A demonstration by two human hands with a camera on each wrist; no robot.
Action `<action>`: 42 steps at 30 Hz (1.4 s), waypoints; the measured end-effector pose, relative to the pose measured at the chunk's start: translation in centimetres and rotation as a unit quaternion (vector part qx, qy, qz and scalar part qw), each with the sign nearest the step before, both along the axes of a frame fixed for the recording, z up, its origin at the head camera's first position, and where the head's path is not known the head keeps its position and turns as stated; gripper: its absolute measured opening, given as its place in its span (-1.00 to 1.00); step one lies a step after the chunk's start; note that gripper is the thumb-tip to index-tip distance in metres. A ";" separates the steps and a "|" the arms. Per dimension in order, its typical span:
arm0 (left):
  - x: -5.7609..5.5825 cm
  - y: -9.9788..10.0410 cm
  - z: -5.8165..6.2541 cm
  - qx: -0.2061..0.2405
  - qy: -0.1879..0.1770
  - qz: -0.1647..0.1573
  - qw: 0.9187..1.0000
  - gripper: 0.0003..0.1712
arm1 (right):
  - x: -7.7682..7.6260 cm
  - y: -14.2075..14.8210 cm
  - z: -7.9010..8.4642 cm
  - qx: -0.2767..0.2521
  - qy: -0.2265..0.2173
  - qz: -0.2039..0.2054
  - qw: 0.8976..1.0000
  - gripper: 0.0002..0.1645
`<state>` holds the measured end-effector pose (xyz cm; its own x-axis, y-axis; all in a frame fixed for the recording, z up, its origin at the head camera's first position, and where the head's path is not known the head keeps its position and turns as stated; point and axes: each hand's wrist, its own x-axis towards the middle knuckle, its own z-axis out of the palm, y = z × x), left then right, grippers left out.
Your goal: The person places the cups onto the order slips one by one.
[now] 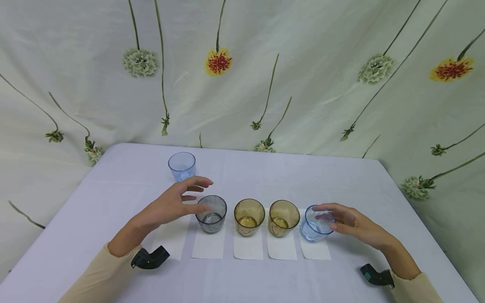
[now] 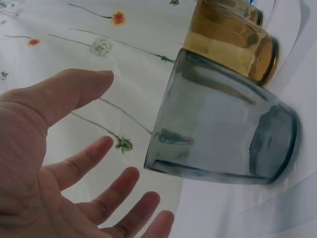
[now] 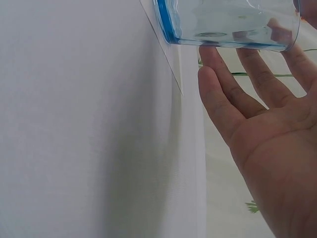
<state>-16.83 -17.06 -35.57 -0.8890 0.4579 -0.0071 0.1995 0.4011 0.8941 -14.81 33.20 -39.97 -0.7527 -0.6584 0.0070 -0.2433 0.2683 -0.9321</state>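
Observation:
My left hand [image 1: 172, 206] is spread beside a grey glass [image 1: 211, 214], with its thumb overlapping the rim in the head view. In the left wrist view, a gap shows between the fingers [image 2: 106, 201] and that grey glass. My right hand [image 1: 350, 225] holds a clear blue glass [image 1: 317, 224] near its rim, thumb on the near side and fingers on the far side. This blue glass leans slightly and overlaps the rightmost paper slip [image 1: 316, 251]. Between the hands, two amber glasses [image 1: 249, 218] stand upright side by side on paper slips.
Another blue glass [image 1: 182, 166] stands farther back on the left, partly behind my left hand. Several white paper slips lie in a row on the white tablecloth [image 1: 265, 280]. A flower-printed curtain [image 1: 242, 92] hangs behind the table.

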 end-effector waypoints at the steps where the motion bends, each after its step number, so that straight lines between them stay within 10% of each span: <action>1: -0.1 -0.2 0.1 0.001 -0.001 0.004 1.000 -0.31 | 0.0 0.0 0.0 0.000 0.002 0.002 1.000 -0.42; 25: -3.4 -4.3 1.2 0.031 0.024 0.166 0.985 -0.25 | -0.1 0.3 -0.4 -0.005 0.010 0.011 1.000 -0.42; 42: -6.5 -6.2 -1.2 0.124 -0.052 0.152 0.979 -0.21 | -0.1 0.2 -0.3 -0.016 -0.010 0.014 1.000 -0.42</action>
